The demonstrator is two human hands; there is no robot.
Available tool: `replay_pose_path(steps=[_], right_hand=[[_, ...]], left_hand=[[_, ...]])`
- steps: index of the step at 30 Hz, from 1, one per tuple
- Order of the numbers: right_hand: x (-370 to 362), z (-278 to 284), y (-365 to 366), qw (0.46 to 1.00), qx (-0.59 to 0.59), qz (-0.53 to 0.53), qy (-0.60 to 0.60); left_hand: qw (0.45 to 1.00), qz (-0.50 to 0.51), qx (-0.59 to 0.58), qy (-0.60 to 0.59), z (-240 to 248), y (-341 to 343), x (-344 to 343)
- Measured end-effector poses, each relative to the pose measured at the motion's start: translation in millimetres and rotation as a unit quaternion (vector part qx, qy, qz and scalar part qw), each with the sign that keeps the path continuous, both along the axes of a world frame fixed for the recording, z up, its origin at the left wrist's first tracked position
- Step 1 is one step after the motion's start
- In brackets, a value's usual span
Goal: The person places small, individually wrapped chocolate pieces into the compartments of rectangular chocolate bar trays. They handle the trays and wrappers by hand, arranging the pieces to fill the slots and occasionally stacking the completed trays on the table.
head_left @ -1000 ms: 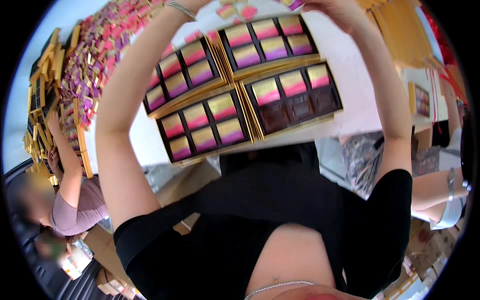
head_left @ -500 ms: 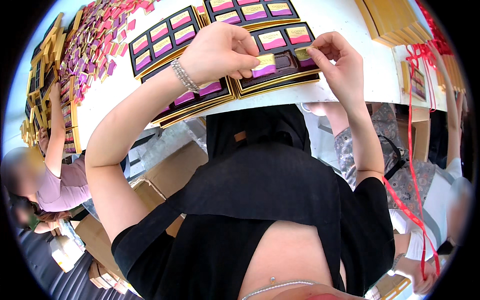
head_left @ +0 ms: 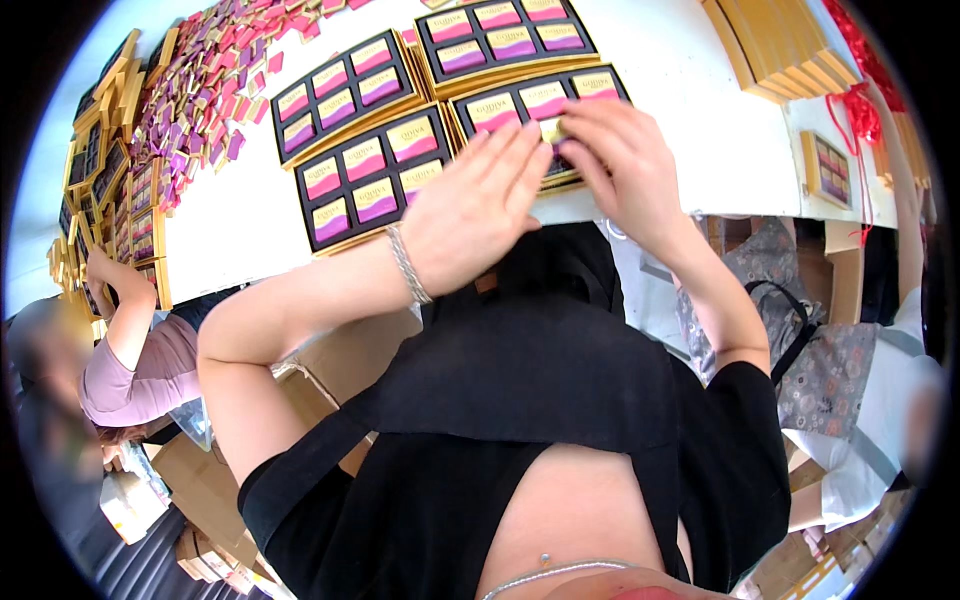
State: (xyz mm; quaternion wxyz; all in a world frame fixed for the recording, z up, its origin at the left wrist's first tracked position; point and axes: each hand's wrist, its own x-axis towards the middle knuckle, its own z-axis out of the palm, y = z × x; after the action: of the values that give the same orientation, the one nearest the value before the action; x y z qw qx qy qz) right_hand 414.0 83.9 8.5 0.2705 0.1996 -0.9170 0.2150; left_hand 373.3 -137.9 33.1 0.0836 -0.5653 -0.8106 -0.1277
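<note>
My left hand lies with fingers stretched out flat over the lower left of the near right chocolate box. My right hand reaches over that box's lower right, fingers bent, thumb and forefinger apart. Between the two sets of fingertips shows a gold-wrapped chocolate; fingers partly cover it. Pink-and-gold wrapped squares fill the box's upper row, while my hands hide most of its lower row. Beside it, the near left box holds pink and purple squares, its right end partly behind my left hand.
Two more filled boxes lie behind, one far left and one far right. Loose wrapped chocolates spread at upper left. Gold boxes stack at upper right near red ribbon. Co-workers are at both sides.
The purple-and-gold chocolate is no longer pinched by my left hand, which has flattened and moved down. My right hand has shifted left over the box. The hanging ribbon at right has moved away.
</note>
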Motion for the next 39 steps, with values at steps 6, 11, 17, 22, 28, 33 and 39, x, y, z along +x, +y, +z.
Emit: replay_pose_path(steps=[6,11,17,22,28,33,39], right_hand=[[6.2,25.4,11.9,0.981,0.154,0.069,-0.090],[-115.5,46.0,55.8,0.974,-0.102,0.019,-0.200],[-324.9,-44.5,68.0,0.956,0.194,-0.153,-0.158],[-312.1,-21.6,85.0,0.961,0.178,-0.039,-0.209],[-124.2,96.0,75.6,0.966,0.028,0.178,-0.184],[-3.9,49.4,61.2,0.972,0.142,0.077,-0.171],[11.8,7.0,47.3,0.990,0.058,0.089,-0.094]], left_hand=[[0.998,0.041,-0.015,0.049,-9.2,9.1,14.1],[0.988,0.128,0.066,0.055,-10.4,27.4,17.1],[0.989,0.133,0.065,0.031,-27.5,37.9,23.2],[0.984,0.142,0.100,0.037,-35.4,39.1,26.4],[0.985,0.128,0.107,0.049,-34.5,38.8,23.2],[0.983,0.133,0.099,0.080,-36.8,41.1,22.0],[0.981,0.137,0.117,0.072,-45.0,31.5,22.0]])
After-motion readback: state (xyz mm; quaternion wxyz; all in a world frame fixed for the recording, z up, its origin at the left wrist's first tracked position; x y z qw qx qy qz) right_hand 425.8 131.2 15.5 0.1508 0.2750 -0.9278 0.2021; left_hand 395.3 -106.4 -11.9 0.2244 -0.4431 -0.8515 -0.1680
